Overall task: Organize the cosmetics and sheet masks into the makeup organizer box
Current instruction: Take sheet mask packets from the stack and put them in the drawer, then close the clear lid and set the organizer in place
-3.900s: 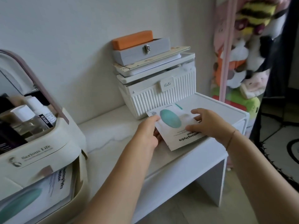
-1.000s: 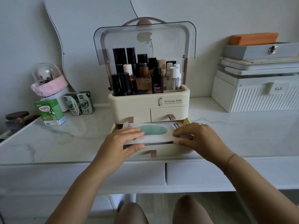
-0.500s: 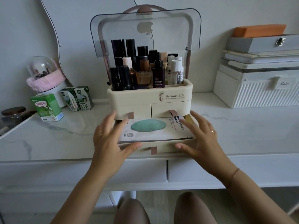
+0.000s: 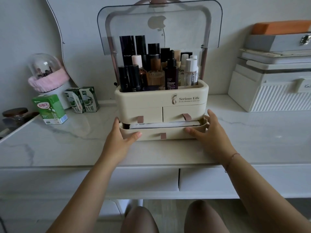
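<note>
Organizer box [image 4: 161, 100] sits mid-table [image 4: 252, 140], front facing the camera, clear lid [image 4: 159, 19] flipped up, bottles [image 4: 171, 73] upright in the top tray. Bottom drawer [image 4: 151, 136] sticks out a little, long axis left-right. Sheet masks [image 4: 165, 124] lie flat inside, long side left-right, only a strip showing under the two small upper drawers. Left hand [image 4: 120, 137] is on the drawer's left front corner, thumb on the front face, fingers straight along the side. Right hand [image 4: 210, 133] mirrors it on the right corner. Hands apart, pressing, nothing clasped. Left of box: green milk carton [image 4: 49, 110], two more cartons [image 4: 82, 101], domed brush holder [image 4: 45, 73]. Right, well apart: ribbed white storage box [image 4: 272, 98] with grey case [image 4: 277, 42] and orange block [image 4: 282, 27] stacked on top.
</note>
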`<move>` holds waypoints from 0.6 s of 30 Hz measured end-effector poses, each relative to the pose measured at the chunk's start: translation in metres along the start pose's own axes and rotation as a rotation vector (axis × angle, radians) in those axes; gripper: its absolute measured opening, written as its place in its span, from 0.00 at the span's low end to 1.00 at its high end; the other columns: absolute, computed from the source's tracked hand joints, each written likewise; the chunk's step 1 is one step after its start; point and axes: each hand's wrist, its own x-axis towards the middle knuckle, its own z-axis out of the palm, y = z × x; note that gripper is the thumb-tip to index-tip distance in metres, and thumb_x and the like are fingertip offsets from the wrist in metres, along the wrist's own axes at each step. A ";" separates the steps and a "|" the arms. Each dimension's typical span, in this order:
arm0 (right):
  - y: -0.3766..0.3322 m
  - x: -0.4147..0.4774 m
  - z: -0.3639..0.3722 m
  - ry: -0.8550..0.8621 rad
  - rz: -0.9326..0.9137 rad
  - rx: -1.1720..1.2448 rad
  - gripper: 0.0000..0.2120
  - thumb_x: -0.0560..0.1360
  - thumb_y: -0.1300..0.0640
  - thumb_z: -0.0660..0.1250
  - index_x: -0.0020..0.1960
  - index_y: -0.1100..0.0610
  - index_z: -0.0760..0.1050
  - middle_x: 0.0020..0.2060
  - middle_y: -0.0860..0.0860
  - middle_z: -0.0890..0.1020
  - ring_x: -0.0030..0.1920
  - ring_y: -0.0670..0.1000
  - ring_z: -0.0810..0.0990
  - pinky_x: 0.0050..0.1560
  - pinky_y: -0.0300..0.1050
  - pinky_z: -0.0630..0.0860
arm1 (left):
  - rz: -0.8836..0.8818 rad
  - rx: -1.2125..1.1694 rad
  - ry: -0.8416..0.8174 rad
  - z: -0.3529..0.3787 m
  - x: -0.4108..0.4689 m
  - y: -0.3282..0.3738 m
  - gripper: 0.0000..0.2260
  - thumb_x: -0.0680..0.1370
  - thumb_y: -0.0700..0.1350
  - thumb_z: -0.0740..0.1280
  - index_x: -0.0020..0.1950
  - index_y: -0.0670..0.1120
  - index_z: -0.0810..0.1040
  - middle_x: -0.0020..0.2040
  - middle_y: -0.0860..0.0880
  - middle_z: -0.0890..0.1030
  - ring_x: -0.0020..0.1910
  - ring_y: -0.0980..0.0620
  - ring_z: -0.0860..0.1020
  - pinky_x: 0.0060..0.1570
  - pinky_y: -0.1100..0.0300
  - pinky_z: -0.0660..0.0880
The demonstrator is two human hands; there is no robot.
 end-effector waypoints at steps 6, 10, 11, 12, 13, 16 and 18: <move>0.004 0.012 0.003 0.018 -0.002 -0.027 0.29 0.67 0.45 0.73 0.65 0.48 0.68 0.59 0.48 0.76 0.58 0.48 0.75 0.59 0.48 0.73 | 0.063 -0.041 0.096 0.008 0.014 -0.005 0.23 0.68 0.50 0.76 0.60 0.53 0.74 0.53 0.56 0.82 0.52 0.54 0.79 0.46 0.60 0.73; 0.004 0.018 0.004 0.082 0.014 -0.060 0.29 0.68 0.47 0.73 0.65 0.53 0.69 0.60 0.50 0.76 0.56 0.48 0.75 0.55 0.43 0.72 | 0.063 -0.062 0.183 0.012 0.018 -0.008 0.18 0.67 0.45 0.77 0.54 0.54 0.77 0.47 0.58 0.83 0.48 0.56 0.81 0.42 0.63 0.73; 0.004 0.019 0.004 0.090 0.019 -0.061 0.29 0.68 0.47 0.74 0.65 0.53 0.69 0.60 0.50 0.76 0.56 0.48 0.75 0.54 0.43 0.72 | 0.060 -0.065 0.196 0.012 0.019 -0.008 0.19 0.67 0.45 0.77 0.55 0.53 0.77 0.48 0.57 0.83 0.48 0.56 0.81 0.42 0.62 0.73; 0.004 0.019 0.005 0.093 0.024 -0.064 0.29 0.68 0.47 0.74 0.64 0.53 0.69 0.59 0.50 0.76 0.56 0.48 0.75 0.53 0.43 0.72 | 0.056 -0.064 0.204 0.012 0.019 -0.007 0.20 0.67 0.45 0.77 0.56 0.53 0.77 0.48 0.56 0.83 0.49 0.56 0.81 0.43 0.61 0.74; 0.003 0.019 0.004 0.087 0.031 -0.068 0.29 0.68 0.47 0.74 0.64 0.53 0.69 0.60 0.50 0.76 0.56 0.49 0.75 0.54 0.43 0.72 | 0.054 -0.062 0.201 0.012 0.018 -0.006 0.21 0.67 0.45 0.77 0.57 0.52 0.76 0.49 0.55 0.83 0.49 0.55 0.81 0.45 0.60 0.75; -0.007 0.014 0.000 0.051 0.050 -0.059 0.32 0.68 0.45 0.73 0.67 0.54 0.66 0.62 0.50 0.73 0.59 0.49 0.73 0.59 0.46 0.73 | 0.051 -0.095 0.121 0.008 0.013 0.001 0.31 0.68 0.49 0.77 0.67 0.51 0.69 0.59 0.54 0.79 0.58 0.53 0.78 0.52 0.58 0.75; -0.021 0.011 -0.009 0.156 -0.023 -0.089 0.35 0.68 0.44 0.72 0.69 0.55 0.63 0.62 0.50 0.70 0.60 0.49 0.72 0.60 0.45 0.71 | 0.058 -0.103 0.133 -0.002 0.009 0.010 0.42 0.66 0.60 0.75 0.75 0.53 0.59 0.71 0.53 0.70 0.67 0.52 0.70 0.60 0.56 0.69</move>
